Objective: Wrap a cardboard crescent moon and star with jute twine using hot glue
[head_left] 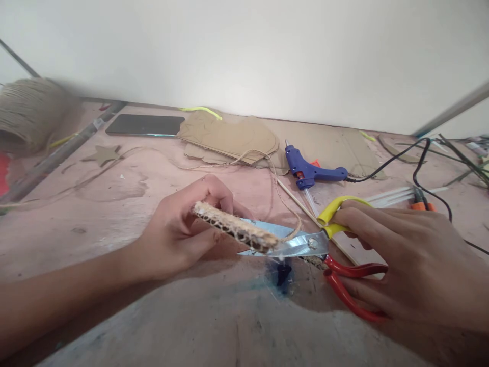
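My left hand point(191, 224) is closed on a piece of corrugated cardboard point(235, 225), its fluted edge facing me and its lower end tilted to the right. My right hand point(405, 255) grips a pair of scissors point(301, 245) with one yellow and one red handle. The scissor blades are spread, and the cardboard lies between or across them; exactly how is partly hidden. Thin jute twine point(294, 232) runs from the back of the table down to the cardboard's right end by the blades.
Behind my hands lie a blue glue gun point(311, 168) with a black cord, flat cardboard pieces point(233, 137) and a dark phone point(145, 125). A cardboard star point(102, 155) and a twine spool point(32, 112) are on the left. White glue sticks point(393, 198) lie at right.
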`<act>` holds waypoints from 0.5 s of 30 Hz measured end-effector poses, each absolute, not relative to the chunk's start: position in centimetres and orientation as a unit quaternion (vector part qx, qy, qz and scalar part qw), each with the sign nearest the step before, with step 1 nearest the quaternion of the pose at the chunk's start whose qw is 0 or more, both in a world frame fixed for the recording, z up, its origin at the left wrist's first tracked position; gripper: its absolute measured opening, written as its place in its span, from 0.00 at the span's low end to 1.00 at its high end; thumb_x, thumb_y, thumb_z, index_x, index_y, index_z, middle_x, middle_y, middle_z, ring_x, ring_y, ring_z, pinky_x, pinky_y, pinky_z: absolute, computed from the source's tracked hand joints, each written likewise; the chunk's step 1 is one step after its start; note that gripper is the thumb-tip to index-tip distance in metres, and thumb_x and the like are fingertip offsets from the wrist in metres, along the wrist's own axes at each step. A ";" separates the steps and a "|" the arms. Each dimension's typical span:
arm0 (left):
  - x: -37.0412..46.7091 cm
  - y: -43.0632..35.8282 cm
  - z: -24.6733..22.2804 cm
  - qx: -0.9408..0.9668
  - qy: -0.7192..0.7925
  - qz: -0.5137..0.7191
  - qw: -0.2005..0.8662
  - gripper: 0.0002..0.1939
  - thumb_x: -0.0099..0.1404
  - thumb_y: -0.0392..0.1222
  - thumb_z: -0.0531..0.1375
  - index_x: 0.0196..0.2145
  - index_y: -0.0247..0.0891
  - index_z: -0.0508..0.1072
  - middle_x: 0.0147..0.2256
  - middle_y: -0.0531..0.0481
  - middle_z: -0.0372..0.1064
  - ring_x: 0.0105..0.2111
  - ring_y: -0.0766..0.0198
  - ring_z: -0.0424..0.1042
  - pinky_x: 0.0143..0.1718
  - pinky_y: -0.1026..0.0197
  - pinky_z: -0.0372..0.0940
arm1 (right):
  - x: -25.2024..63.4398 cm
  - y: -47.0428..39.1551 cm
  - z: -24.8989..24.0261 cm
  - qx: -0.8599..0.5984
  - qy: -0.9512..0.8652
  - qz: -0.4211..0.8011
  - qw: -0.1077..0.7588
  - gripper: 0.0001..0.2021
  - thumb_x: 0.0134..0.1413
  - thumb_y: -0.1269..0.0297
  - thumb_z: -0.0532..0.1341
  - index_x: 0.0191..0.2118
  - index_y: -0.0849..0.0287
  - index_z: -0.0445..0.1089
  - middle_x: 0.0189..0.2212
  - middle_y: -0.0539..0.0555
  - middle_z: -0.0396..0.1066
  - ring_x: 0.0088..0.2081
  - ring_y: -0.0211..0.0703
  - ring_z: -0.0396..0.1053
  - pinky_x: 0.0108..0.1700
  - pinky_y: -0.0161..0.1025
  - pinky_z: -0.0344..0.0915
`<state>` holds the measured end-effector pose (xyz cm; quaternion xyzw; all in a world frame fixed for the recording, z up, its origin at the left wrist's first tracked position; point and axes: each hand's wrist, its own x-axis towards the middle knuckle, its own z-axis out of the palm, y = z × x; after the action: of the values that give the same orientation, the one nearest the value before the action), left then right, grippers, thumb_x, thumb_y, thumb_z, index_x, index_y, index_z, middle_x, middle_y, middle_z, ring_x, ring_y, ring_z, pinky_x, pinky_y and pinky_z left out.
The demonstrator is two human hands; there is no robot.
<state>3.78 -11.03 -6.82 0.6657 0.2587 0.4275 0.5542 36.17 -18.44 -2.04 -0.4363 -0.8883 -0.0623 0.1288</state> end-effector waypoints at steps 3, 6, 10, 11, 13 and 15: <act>3.6 -10.9 -7.1 0.663 0.256 0.425 0.561 0.15 0.69 0.43 0.77 0.41 0.41 0.74 0.41 0.47 0.86 0.40 0.55 0.88 0.35 0.65 0.82 | 36.1 -18.6 -2.0 -0.446 -0.885 -0.056 0.124 0.05 0.69 0.58 0.59 0.42 0.50 0.63 0.28 0.46 0.70 0.21 0.41 0.68 0.23 0.41 0.59; 3.4 -10.8 -7.4 0.671 0.247 0.407 0.568 0.13 0.72 0.41 0.74 0.45 0.41 0.74 0.43 0.46 0.87 0.40 0.54 0.89 0.35 0.63 0.83 | 36.1 -18.7 -1.9 -0.430 -0.893 -0.059 0.123 0.07 0.71 0.58 0.59 0.40 0.49 0.61 0.28 0.46 0.70 0.22 0.41 0.68 0.24 0.43 0.58; 3.4 -10.8 -7.3 0.680 0.234 0.420 0.553 0.13 0.72 0.42 0.75 0.44 0.41 0.73 0.43 0.45 0.87 0.41 0.53 0.89 0.37 0.62 0.83 | 36.2 -18.5 -2.1 -0.399 -0.905 -0.076 0.125 0.06 0.77 0.57 0.57 0.44 0.51 0.64 0.28 0.46 0.72 0.23 0.42 0.69 0.25 0.43 0.59; 3.5 -10.8 -7.1 0.685 0.234 0.420 0.547 0.13 0.72 0.42 0.75 0.43 0.41 0.73 0.43 0.46 0.86 0.41 0.54 0.89 0.37 0.62 0.83 | 36.3 -18.4 -2.1 -0.399 -0.905 -0.078 0.125 0.06 0.76 0.57 0.57 0.44 0.51 0.63 0.28 0.46 0.72 0.23 0.41 0.68 0.24 0.43 0.59; 3.5 -10.8 -6.7 0.697 0.238 0.411 0.537 0.13 0.72 0.40 0.75 0.43 0.41 0.73 0.43 0.46 0.86 0.41 0.55 0.89 0.38 0.62 0.83 | 36.2 -18.4 -2.2 -0.400 -0.904 -0.081 0.131 0.07 0.74 0.59 0.60 0.41 0.50 0.61 0.27 0.44 0.69 0.21 0.40 0.65 0.24 0.43 0.56; 3.6 -10.8 -6.4 0.704 0.235 0.393 0.543 0.12 0.73 0.41 0.74 0.42 0.41 0.73 0.43 0.46 0.86 0.42 0.54 0.89 0.39 0.60 0.83 | 36.2 -18.6 -2.2 -0.395 -0.907 -0.074 0.130 0.07 0.71 0.63 0.61 0.41 0.50 0.61 0.26 0.43 0.67 0.21 0.39 0.63 0.24 0.43 0.55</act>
<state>3.57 -10.83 -6.39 0.7039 0.2352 0.3935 0.5426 36.23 -18.59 -2.25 -0.3945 -0.9067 -0.0738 0.1295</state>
